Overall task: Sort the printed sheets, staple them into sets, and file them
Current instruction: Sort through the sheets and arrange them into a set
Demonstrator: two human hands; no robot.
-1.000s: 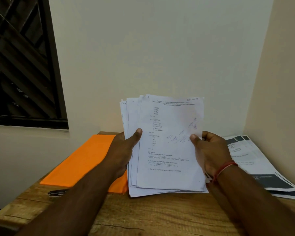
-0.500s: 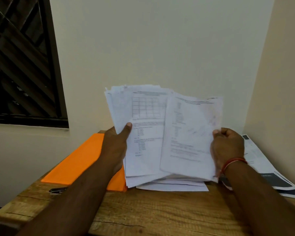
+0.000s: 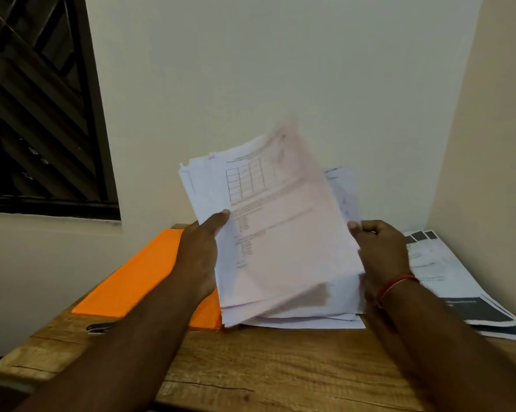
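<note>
Since half a second ago the sheet fanned out to the right has closed back over the stack of white printed sheets (image 3: 280, 233). The stack is now held tilted, its front page motion-blurred, just right of the flat orange paper folder (image 3: 137, 281) and above more white sheets lying on the wooden counter (image 3: 265, 367). The left hand (image 3: 198, 254) grips the stack's edge nearest the folder, thumb pressed on the front and the rest hidden behind, while the right hand (image 3: 381, 254) pinches the far edge between thumb and curled fingers (image 3: 370, 228); beyond it from the folder lie grey-and-white printed booklets (image 3: 447, 278).
</note>
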